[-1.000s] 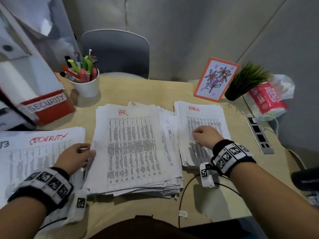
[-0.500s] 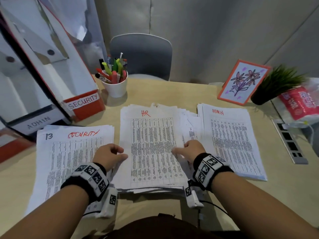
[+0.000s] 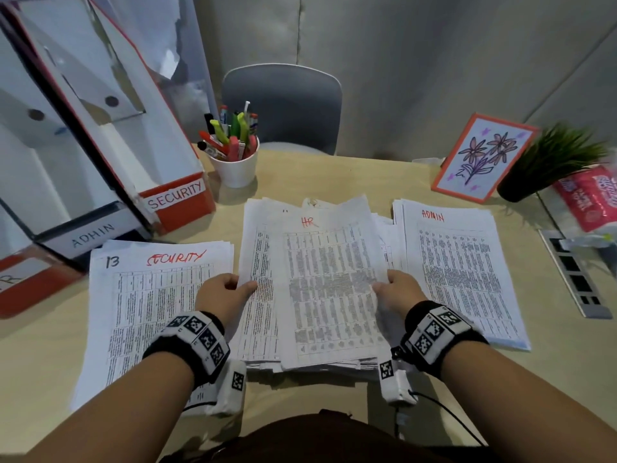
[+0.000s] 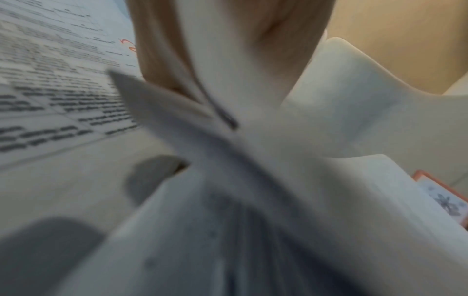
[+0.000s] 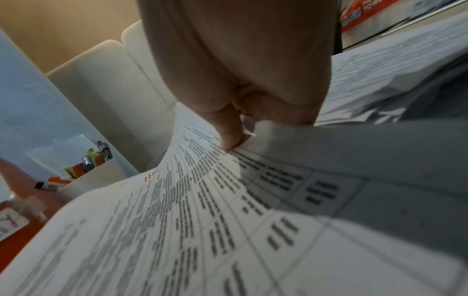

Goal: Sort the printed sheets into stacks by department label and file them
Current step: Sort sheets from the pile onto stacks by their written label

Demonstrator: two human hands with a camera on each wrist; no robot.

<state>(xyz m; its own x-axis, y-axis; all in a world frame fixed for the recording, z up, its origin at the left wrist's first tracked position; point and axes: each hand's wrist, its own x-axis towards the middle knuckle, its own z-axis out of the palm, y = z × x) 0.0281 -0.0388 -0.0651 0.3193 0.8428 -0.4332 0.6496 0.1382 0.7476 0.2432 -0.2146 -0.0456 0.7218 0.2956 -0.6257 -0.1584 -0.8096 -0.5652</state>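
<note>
Head view is showing you working at the HR stack (image 3: 320, 282), the middle pile on the table (image 3: 334, 177) and the landmark for everything else. Your left hand (image 3: 222, 295) is gripping its left edge, thumb on top and fingers curled under the sheets; your right hand (image 3: 397, 290) is pinching the right edge the same way, and the right wrist view is showing the thumb pressing down on the printed page while the paper bows up. You are probably holding both sides like this to lift or square the loose, fanned pile before filing it.

Left of the HR stack, the SECURITY stack (image 3: 157, 312) is lying flat under your left wrist; right of it, the ADMIN stack (image 3: 460, 272) is sitting apart, so the three departments are staying separated. Beyond the HR stack to the left, the file boxes (image 3: 177, 198) labelled SECURITY and ADMIN are standing open-mouthed, likely waiting for their piles. Directly behind it, a pen cup (image 3: 235, 168) is standing, and farther still a grey chair (image 3: 283, 105).
</note>
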